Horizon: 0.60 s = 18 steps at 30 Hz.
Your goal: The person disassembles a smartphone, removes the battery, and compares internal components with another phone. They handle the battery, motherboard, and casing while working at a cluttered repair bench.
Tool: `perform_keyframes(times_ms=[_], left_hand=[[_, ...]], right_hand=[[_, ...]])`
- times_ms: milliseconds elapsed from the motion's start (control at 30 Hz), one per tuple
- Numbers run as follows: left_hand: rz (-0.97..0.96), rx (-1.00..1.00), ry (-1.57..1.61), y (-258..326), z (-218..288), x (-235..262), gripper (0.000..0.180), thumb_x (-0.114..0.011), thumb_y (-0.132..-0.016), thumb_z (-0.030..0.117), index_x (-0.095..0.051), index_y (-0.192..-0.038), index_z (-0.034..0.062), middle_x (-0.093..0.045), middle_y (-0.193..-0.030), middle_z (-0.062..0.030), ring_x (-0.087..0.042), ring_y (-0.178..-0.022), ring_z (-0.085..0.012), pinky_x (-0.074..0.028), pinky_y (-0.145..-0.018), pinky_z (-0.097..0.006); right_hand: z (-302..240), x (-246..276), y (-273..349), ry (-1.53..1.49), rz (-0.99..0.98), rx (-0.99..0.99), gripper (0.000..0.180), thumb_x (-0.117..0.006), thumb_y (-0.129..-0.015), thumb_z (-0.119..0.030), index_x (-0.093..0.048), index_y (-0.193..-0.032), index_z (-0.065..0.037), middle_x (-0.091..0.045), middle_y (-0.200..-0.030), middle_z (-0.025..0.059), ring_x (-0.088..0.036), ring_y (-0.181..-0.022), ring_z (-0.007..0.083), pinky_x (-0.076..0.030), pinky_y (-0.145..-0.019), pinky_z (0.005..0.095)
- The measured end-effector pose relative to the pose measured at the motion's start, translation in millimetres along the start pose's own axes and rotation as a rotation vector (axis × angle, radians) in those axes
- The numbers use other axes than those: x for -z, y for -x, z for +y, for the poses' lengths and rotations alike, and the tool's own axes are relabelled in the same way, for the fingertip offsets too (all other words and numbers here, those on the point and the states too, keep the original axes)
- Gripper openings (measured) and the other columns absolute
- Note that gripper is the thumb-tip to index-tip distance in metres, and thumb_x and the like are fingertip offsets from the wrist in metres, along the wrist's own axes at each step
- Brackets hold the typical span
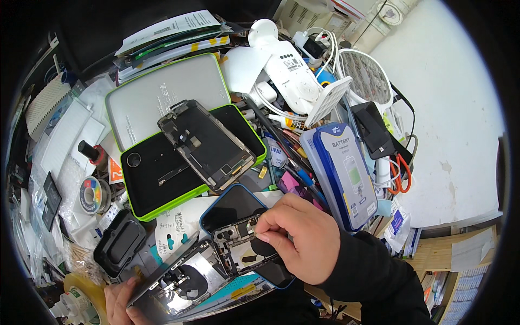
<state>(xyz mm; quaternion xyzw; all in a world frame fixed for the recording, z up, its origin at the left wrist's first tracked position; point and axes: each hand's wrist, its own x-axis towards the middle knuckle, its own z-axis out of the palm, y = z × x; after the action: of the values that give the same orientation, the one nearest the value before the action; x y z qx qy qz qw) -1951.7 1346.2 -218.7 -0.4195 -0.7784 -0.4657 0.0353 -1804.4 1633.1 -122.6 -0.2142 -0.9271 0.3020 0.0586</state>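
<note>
An opened smartphone lies near me, its two halves folded apart. At the lower left, my left hand grips the edge of the display half, which tilts up with its metal inner side showing. My right hand reaches over the phone's body half, thumb and forefinger pinched together at its upper inner edge. Whatever lies between those fingertips is too small to make out. Under the body half rests a dark phone with a blue rim.
Beyond lies a green-rimmed case, with a removed phone screen across it. A black dish and solder spool stand left. Rightward are a blue-white battery box, a black block and an orange-handled tool.
</note>
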Motion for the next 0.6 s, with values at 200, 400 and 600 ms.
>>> perform_keyframes(times_ms=[200, 400, 600], left_hand=[[-0.001, -0.012, -0.026, -1.6, 0.7, -0.2, 0.043, -0.04, -0.112, 0.019, -0.069, -0.117, -0.0114, -0.075, -0.108, -0.0234, -0.071, -0.09, -0.0368, -0.056, -0.083, -0.041], [-0.026, -0.015, -0.025, -4.4, 1.7, -0.3, 0.044, -0.039, -0.112, 0.019, -0.069, -0.117, -0.0113, -0.075, -0.109, -0.0233, -0.071, -0.091, -0.0369, -0.056, -0.083, -0.041], [-0.025, 0.025, -0.022, -1.8, 2.7, -0.3, 0.045, -0.039, -0.113, 0.022, -0.069, -0.118, -0.012, -0.075, -0.109, -0.0238, -0.072, -0.091, -0.0363, -0.056, -0.083, -0.041]], right_hand=[[0.5, 0.5, 2.4, 0.006, 0.012, 0.025, 0.011, -0.076, -0.087, 0.001, -0.071, -0.096, -0.004, -0.064, -0.092, 0.0091, -0.066, -0.079, 0.0261, -0.052, -0.069, 0.0335], [4.7, 2.4, 14.0, 0.094, 0.062, 0.201, 0.018, -0.08, -0.082, 0.002, -0.078, -0.099, -0.004, -0.07, -0.1, 0.0082, -0.067, -0.082, 0.0258, -0.053, -0.07, 0.0334], [11.0, -1.0, 27.6, 0.23, 0.061, 0.339, 0.023, -0.074, -0.083, -0.003, -0.076, -0.105, 0.002, -0.07, -0.115, 0.0124, -0.07, -0.097, 0.0272, -0.059, -0.078, 0.0341]])
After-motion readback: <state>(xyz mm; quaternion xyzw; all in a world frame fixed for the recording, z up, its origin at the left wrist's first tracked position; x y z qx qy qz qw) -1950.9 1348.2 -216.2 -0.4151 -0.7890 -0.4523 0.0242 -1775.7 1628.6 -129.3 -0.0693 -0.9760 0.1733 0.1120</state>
